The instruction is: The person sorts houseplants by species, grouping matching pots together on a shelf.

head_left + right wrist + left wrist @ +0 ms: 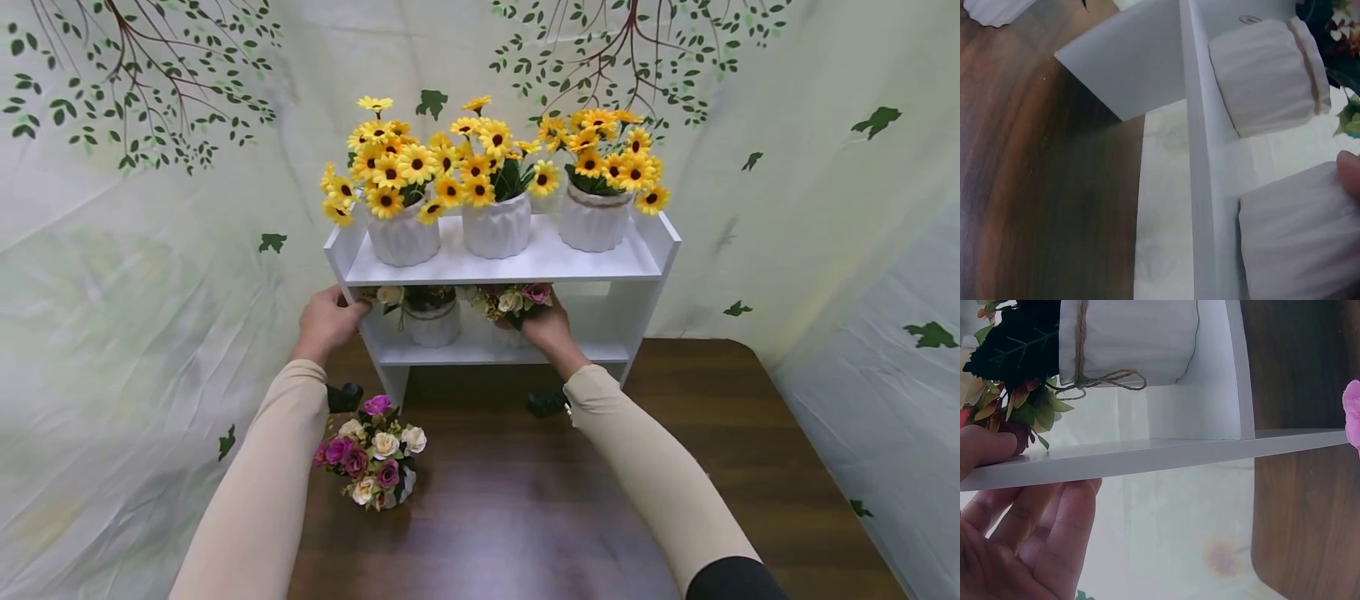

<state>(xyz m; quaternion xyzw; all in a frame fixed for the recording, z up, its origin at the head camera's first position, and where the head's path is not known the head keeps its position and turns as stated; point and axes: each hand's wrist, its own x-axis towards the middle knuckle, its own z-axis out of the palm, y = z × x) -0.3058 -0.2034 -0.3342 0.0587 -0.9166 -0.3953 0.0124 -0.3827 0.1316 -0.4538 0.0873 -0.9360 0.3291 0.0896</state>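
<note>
My left hand [327, 321] grips the left side panel of a white two-tier shelf [510, 271]; in the left wrist view its thumb lies inside the panel, its fingers [1069, 544] outside. On the lower tier my right hand [549, 331] holds a potted bouquet of pink and cream roses [512, 302] by its white pot [1297, 237]. Left of that stands another white flower pot [433, 325] tied with twine, its flowers partly hidden by the upper board. A third pot of purple and cream roses [375, 450] sits on the table in front of the shelf.
Three white pots of yellow sunflowers [497, 225] line the upper tier. Small black objects [546, 403] lie on the brown wooden table [525, 500] near the shelf's front. A leaf-patterned cloth [787, 208] hangs behind and at the sides.
</note>
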